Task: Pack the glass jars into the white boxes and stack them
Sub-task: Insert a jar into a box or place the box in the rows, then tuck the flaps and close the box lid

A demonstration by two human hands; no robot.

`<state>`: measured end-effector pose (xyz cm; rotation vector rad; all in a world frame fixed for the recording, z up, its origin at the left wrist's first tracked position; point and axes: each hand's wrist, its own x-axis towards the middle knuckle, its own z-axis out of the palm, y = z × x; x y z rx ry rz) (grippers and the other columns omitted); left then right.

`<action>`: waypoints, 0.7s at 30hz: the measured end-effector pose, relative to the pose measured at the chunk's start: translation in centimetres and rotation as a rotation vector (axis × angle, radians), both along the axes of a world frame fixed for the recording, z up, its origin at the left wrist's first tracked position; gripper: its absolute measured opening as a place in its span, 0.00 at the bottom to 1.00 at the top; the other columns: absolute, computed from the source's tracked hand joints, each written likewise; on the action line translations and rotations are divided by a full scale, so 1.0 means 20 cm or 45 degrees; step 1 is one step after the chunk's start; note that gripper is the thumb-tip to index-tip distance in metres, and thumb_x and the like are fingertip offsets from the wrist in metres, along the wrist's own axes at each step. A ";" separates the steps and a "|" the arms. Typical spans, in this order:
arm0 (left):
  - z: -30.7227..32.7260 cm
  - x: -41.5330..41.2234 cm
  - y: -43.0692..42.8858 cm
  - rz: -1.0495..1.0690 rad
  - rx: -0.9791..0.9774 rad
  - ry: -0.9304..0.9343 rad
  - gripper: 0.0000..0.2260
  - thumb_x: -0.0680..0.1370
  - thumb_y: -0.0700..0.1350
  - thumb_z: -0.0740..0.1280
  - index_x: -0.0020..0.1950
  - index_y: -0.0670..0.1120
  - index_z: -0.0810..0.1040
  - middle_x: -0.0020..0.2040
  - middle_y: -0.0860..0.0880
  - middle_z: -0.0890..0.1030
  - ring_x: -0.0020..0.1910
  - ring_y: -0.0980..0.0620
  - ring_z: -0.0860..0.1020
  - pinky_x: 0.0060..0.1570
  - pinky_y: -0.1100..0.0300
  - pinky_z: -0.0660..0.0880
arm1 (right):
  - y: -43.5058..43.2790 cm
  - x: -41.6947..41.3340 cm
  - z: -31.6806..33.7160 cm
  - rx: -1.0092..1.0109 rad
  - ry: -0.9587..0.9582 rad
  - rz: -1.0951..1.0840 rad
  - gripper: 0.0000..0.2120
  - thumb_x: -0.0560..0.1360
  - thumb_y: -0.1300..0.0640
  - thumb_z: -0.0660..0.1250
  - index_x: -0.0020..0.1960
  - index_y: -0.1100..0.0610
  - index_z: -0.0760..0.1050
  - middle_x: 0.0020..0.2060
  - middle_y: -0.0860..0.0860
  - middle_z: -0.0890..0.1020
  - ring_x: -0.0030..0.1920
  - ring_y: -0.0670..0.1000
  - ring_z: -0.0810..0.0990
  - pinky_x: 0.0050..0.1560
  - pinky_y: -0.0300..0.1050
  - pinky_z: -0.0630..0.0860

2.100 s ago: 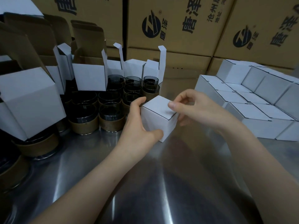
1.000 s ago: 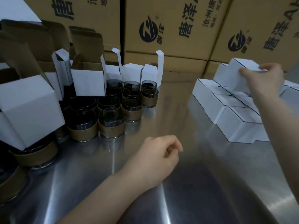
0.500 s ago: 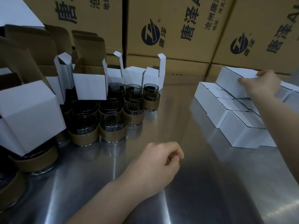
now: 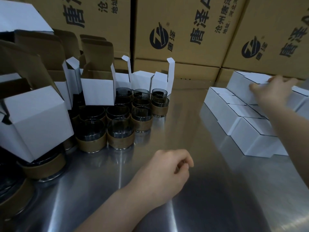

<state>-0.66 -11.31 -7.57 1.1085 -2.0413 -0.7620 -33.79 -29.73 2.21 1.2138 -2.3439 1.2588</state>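
Several dark glass jars (image 4: 120, 131) with brown bands stand in rows at the left of the metal table (image 4: 175, 124). Open white boxes (image 4: 98, 91) with raised flaps stand behind and among them. At the right, closed white boxes (image 4: 250, 131) lie in a stack. My right hand (image 4: 274, 92) holds a closed white box (image 4: 240, 87) on the stack's second layer, thumb on its front face and fingers over its top edge. My left hand (image 4: 168, 171) rests loosely curled on the table near the front, holding nothing.
Large brown cartons (image 4: 180, 30) with printed logos form a wall behind the table. A tilted white box (image 4: 36, 118) sits over jars at the near left. More banded jars (image 4: 45, 166) crowd the left edge.
My right hand carried the closed white box from the table's middle to the stack at the right and set it on the second layer. My left hand let go and dropped to the table.
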 end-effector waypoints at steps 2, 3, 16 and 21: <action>0.00 0.00 0.00 0.000 0.009 -0.004 0.07 0.75 0.46 0.61 0.48 0.54 0.77 0.37 0.54 0.80 0.36 0.55 0.77 0.40 0.52 0.77 | 0.01 -0.01 0.00 0.045 0.007 -0.006 0.26 0.73 0.49 0.71 0.61 0.67 0.71 0.72 0.63 0.60 0.63 0.67 0.71 0.67 0.53 0.67; 0.00 0.00 0.00 -0.002 0.016 -0.006 0.07 0.76 0.45 0.62 0.48 0.54 0.78 0.37 0.54 0.81 0.36 0.55 0.77 0.40 0.51 0.77 | 0.01 -0.01 0.00 0.066 0.006 -0.003 0.26 0.73 0.49 0.71 0.61 0.67 0.71 0.72 0.63 0.59 0.63 0.67 0.71 0.67 0.54 0.68; 0.00 0.00 -0.01 -0.001 0.008 0.017 0.06 0.77 0.43 0.63 0.47 0.52 0.79 0.37 0.53 0.81 0.36 0.56 0.77 0.39 0.55 0.76 | 0.19 0.73 0.10 -0.133 0.238 0.777 0.17 0.75 0.60 0.62 0.63 0.57 0.76 0.58 0.55 0.78 0.56 0.53 0.75 0.58 0.42 0.69; 0.01 0.01 -0.01 0.018 0.011 0.047 0.07 0.75 0.45 0.62 0.46 0.53 0.79 0.37 0.55 0.81 0.35 0.58 0.77 0.40 0.57 0.77 | 0.36 1.26 0.07 0.010 -0.049 1.422 0.13 0.79 0.55 0.63 0.61 0.47 0.78 0.51 0.43 0.79 0.42 0.40 0.76 0.44 0.26 0.71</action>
